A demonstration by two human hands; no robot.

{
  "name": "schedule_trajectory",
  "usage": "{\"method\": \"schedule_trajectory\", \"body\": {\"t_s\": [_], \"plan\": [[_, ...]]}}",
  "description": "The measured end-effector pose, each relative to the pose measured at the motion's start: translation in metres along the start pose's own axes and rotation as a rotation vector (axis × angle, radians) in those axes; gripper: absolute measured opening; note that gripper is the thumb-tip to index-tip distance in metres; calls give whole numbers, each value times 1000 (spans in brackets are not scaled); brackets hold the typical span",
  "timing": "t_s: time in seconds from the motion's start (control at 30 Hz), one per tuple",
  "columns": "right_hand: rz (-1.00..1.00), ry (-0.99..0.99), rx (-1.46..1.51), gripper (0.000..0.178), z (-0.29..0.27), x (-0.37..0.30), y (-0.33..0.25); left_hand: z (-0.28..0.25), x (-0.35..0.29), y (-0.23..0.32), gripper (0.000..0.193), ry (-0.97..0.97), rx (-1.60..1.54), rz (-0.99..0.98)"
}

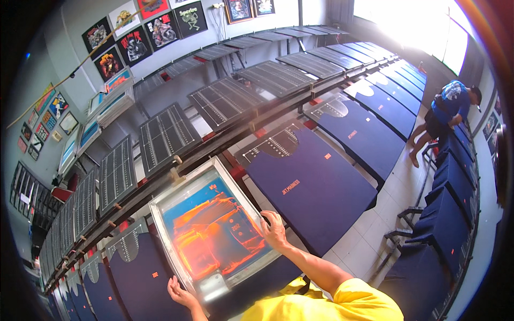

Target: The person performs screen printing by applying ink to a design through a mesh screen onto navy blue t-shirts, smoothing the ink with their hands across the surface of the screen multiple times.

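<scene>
A bright yellow short-sleeved shirt (326,305) covers the shoulders; forearms and both hands are bare, without gloves

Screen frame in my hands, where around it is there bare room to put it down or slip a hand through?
Bare room: the tiled floor between the two rows of navy shirts, right of the right hand. Crowded: the screen frame, gripped by the left hand too, covers its pallet; shirts flank it, and the rail with gridded racks closes the far side.
</scene>
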State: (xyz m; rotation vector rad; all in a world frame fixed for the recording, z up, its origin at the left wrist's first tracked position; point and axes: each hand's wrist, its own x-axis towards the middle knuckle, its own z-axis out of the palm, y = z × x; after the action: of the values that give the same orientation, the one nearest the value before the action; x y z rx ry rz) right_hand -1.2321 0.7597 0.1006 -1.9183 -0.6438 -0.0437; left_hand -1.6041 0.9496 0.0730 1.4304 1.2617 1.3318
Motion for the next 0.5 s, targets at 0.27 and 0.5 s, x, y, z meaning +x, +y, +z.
{"method": "schedule_trajectory", "body": {"t_s": [0.27, 0.5], "plan": [[-191, 18, -31, 36, -1, 2, 5, -3, 3, 10, 42, -27, 119, 59], [-449, -611, 0, 40, 10, -57, -75, -31, -10, 52, 44, 58, -94, -150]]}}
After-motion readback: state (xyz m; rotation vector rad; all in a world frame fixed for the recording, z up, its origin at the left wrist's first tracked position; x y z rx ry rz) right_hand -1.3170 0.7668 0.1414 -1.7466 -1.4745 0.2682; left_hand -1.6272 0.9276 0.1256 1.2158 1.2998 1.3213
